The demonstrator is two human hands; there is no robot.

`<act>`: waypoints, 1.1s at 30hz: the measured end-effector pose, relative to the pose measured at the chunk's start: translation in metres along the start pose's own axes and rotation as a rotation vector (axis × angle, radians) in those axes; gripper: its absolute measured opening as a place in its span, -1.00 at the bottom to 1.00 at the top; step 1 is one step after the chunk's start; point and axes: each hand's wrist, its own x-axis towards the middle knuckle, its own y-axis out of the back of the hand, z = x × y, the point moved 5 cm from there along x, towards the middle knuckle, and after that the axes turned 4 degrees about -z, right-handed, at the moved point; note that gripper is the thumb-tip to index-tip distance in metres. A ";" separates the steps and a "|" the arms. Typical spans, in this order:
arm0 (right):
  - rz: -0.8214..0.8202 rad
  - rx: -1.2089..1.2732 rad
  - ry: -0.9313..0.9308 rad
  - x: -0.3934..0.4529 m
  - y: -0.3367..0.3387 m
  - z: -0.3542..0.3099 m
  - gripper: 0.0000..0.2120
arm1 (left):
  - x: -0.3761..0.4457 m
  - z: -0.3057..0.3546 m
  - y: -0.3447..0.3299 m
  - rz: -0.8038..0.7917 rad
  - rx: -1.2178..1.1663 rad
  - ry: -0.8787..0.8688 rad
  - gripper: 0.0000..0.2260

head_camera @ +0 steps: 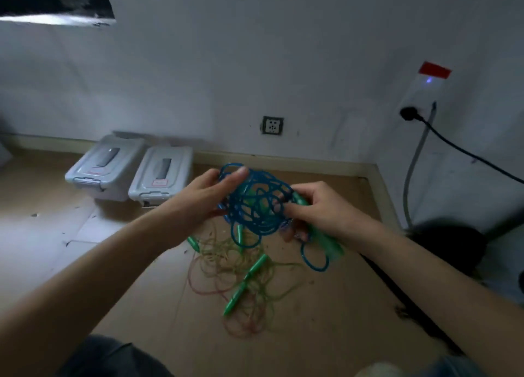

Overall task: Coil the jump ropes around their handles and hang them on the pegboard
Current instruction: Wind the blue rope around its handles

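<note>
A blue jump rope (256, 206) hangs in loose tangled loops between my two hands above the floor. My left hand (208, 198) holds the left side of the loops, fingers hooked through them. My right hand (313, 209) grips the rope's green handles (326, 242), which point down and to the right; one blue loop dangles below them. On the floor underneath lies a tangled heap of thin yellowish and reddish ropes (243, 286) with green handles (249, 280) among them. No pegboard is visible.
Two grey lidded plastic boxes (158, 176) stand on the cardboard-covered floor (141, 291) against the white wall. A wall socket (272, 125) sits low on the wall; a black cable (465, 155) runs from a plug at the right. A dark round object (450, 243) lies at the right.
</note>
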 end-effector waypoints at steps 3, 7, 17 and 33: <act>-0.070 -0.112 -0.037 -0.014 -0.010 -0.002 -0.85 | -0.021 -0.002 -0.022 -0.133 -0.017 0.015 -0.55; 0.061 -0.193 -0.001 -0.027 0.001 0.002 -0.90 | -0.024 -0.007 -0.026 0.007 0.117 0.043 -0.68; 0.250 -0.204 -0.042 -0.021 0.037 0.003 -0.90 | -0.021 -0.013 -0.026 -0.064 0.140 0.024 -0.68; 0.152 -0.498 0.140 -0.022 0.001 -0.008 -0.88 | -0.025 -0.015 -0.039 -0.228 0.184 -0.127 -0.88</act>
